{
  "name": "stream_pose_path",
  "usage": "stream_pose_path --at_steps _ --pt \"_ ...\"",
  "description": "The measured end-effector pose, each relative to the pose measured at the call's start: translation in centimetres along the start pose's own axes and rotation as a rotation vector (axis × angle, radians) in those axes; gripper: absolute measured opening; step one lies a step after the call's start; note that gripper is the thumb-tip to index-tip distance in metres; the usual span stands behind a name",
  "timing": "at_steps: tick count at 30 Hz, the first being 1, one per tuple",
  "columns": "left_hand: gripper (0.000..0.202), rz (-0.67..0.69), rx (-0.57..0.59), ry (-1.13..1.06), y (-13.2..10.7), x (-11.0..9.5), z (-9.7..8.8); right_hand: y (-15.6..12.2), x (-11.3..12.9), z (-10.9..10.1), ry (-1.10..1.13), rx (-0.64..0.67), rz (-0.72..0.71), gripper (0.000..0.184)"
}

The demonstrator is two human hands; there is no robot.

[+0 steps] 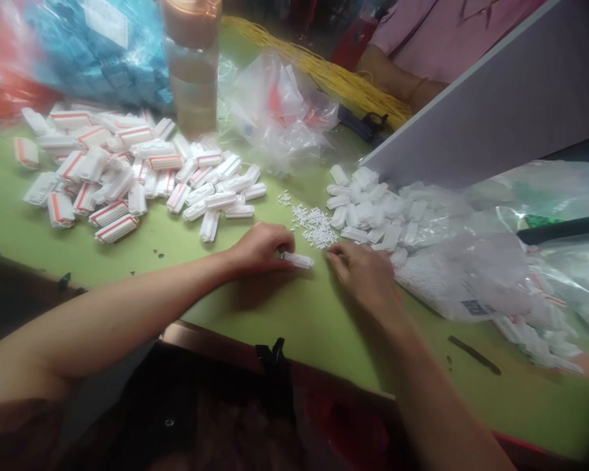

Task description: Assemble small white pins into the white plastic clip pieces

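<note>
My left hand (260, 248) rests on the green table (294, 314) with its fingers closed on a small white plastic piece (298, 260) that lies flat on the surface. Close to its right, my right hand (360, 271) has its fingers curled, tips near a scatter of tiny white pins (314, 226); whether it pinches one I cannot make out. A heap of plain white plastic pieces (368, 206) lies just beyond my right hand.
A large pile of white pieces with red strips (122, 170) covers the left of the table. A clear bottle (192, 65), plastic bags (279, 108), a grey board (495, 104) and another person's arm (397, 78) are behind. Clear bags (495, 261) fill the right.
</note>
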State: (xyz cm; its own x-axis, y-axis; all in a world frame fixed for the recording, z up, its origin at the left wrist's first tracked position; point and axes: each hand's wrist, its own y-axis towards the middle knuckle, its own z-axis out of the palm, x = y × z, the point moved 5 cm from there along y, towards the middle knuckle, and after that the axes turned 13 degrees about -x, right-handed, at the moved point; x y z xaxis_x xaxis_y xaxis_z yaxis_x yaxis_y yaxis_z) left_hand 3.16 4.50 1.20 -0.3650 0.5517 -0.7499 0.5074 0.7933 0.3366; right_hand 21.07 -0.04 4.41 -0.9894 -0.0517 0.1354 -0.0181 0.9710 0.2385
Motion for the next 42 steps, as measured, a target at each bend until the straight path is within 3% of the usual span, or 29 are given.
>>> stream_pose_path --at_steps 5,10,15,21,24,31,42 --pt "0.023 -0.007 -0.002 0.006 0.0 -0.1 -0.1 -1.5 1.3 -1.5 0.387 -0.041 0.061 0.018" --pt "0.025 -0.011 -0.010 0.010 0.0 -0.1 0.0 -2.0 2.7 -1.1 0.472 -0.129 -0.033 0.018" --pt "0.026 -0.008 0.001 0.003 0.1 -0.1 0.0 -2.0 2.7 -0.4 0.359 -0.201 -0.149 0.015" --pt "0.027 0.017 -0.022 -0.001 0.1 0.1 0.2 -3.3 4.8 -1.6 -0.042 -0.499 -0.421 0.010" --pt "0.027 0.036 -0.032 -0.007 0.0 0.1 0.2 -4.2 5.6 -1.8 -0.152 -0.580 -0.496 0.008" --pt "0.028 -0.003 -0.008 0.018 0.0 0.0 0.1 -4.0 4.9 -1.3 -0.115 -0.587 -0.426 0.008" --pt "0.026 0.005 -0.006 0.028 0.1 0.0 0.2 -4.1 5.0 -1.1 -0.129 -0.660 -0.434 0.008"
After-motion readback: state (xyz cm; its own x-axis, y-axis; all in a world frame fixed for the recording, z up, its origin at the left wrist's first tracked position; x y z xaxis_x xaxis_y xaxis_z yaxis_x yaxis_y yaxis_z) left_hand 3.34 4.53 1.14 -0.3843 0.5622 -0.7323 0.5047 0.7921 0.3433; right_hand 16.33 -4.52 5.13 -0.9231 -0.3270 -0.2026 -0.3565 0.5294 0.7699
